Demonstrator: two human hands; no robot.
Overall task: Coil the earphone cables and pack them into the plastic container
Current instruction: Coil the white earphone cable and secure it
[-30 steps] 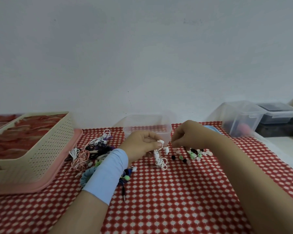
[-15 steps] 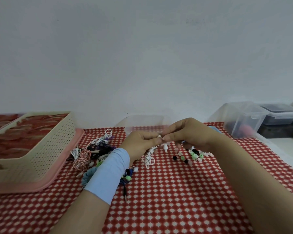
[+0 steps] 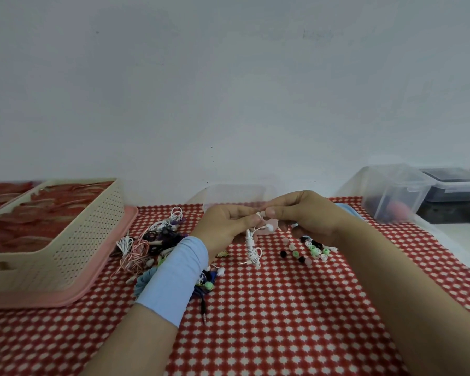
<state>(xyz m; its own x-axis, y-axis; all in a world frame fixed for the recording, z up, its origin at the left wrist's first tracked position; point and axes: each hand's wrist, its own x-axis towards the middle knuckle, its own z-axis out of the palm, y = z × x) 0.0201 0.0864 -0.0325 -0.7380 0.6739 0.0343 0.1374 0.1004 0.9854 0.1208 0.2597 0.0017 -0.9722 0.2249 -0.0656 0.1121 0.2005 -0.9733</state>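
My left hand (image 3: 228, 226) and my right hand (image 3: 304, 215) meet above the checked cloth, both pinching the top of a white earphone cable (image 3: 253, 251). Its bundled coils hang down to the cloth, and one white earbud sticks out just below my fingertips. A clear plastic container (image 3: 239, 192) stands right behind my hands, partly hidden by them. A tangled pile of earphones (image 3: 149, 240) in white, pink, black and purple lies left of my left wrist.
Loose ear tips (image 3: 310, 252) in green, black, white and pink are scattered under my right hand. A cream perforated basket (image 3: 73, 240) on a pink tray sits at the left. Clear lidded boxes (image 3: 396, 191) stand at the right, off the cloth's edge.
My hands have risen a little and drawn together, so both now pinch the cable's top. The hanging white coil has swung slightly right and lower.
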